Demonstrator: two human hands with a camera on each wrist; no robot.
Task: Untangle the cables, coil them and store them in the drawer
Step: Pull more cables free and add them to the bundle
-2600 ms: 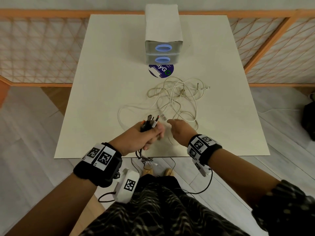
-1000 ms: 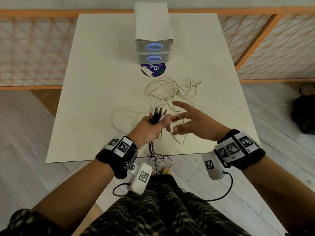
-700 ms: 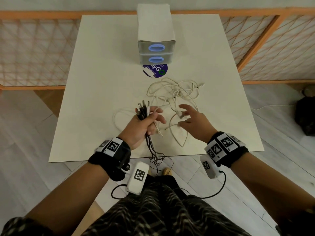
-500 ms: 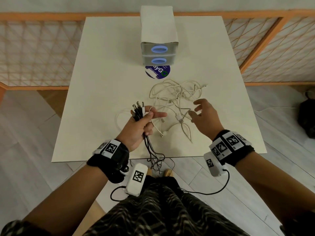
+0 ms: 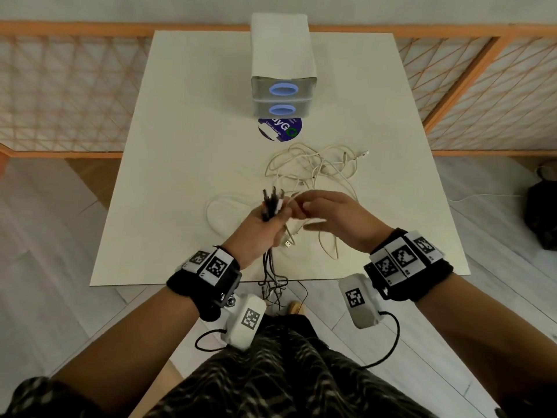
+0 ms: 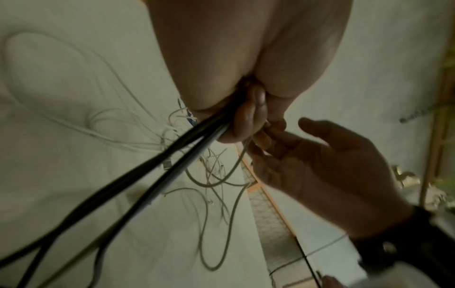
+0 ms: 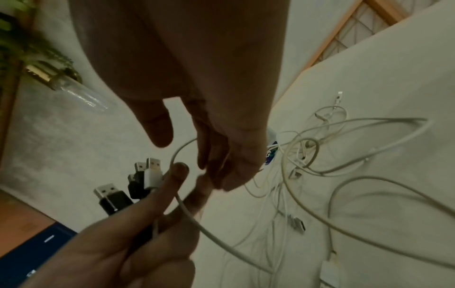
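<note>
Left hand (image 5: 259, 227): grips the black cable bundle (image 5: 271, 200), plugs upward.
Right hand (image 5: 337, 218): pinches a white cable (image 7: 197, 224) beside the left fingers.
White tangle (image 5: 316, 170): on the table (image 5: 180, 146), just beyond both hands.

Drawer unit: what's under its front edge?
A round purple sticker pokes out from under the drawer unit on the table; its rear part is covered. Both drawers are closed, contents unseen.

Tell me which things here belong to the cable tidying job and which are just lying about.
Part of the job:
- black cables, gripped in the left hand
- white cable tangle on the table
- white cable at the right hand
- drawer unit

Just lying about:
- round purple sticker
- dark bag on the floor
</note>
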